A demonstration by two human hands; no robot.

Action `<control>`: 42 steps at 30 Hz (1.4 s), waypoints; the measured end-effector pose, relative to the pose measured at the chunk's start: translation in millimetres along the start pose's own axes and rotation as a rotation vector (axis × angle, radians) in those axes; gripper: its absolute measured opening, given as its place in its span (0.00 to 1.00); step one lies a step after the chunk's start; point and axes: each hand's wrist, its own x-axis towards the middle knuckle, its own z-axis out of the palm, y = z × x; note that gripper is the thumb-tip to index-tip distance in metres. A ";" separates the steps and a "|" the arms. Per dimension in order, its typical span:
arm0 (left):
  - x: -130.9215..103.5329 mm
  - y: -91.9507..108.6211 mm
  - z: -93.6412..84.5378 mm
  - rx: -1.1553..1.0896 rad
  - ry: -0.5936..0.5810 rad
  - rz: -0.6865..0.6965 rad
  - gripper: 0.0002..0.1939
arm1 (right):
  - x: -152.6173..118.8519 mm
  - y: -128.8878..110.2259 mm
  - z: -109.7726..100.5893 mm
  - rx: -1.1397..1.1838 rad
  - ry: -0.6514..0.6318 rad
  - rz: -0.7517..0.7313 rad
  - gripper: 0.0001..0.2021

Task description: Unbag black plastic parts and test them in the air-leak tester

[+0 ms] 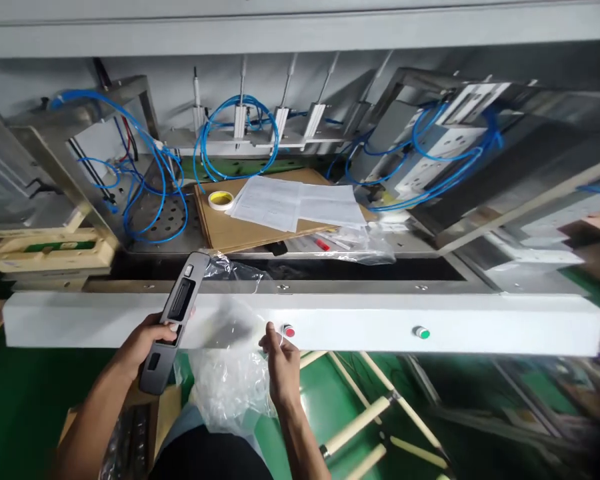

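My left hand (143,343) grips a long grey plastic panel (181,300), its thumb lying across the slotted face. The panel stands tilted, upper end leaning right, with dark recesses and a small light button near the top. A clear plastic bag (230,323) spreads between my hands and drapes over the white front beam. Its edge is pinched between the thumb and fingers of my right hand (283,363), beside a red push button (289,331). How far the bag reaches behind the panel is hidden.
Past the white beam (355,320), cardboard (250,237) bears paper sheets (295,203) and a tape roll (221,200). Blue air hoses (240,137) loop around metal fixtures. A green button (422,333) sits further right. Below are a cardboard box (167,413) and cream tubes (357,427).
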 end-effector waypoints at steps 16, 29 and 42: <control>21.8 -16.3 23.0 0.248 -0.219 0.175 0.21 | -27.8 49.6 63.8 0.279 0.244 0.270 0.30; 77.9 2.9 20.2 0.371 -0.163 0.384 0.27 | -63.4 64.2 64.1 0.284 0.083 0.295 0.27; 66.6 10.7 7.8 0.111 -0.017 0.513 0.21 | 39.7 8.6 63.9 -1.162 -0.338 -0.936 0.44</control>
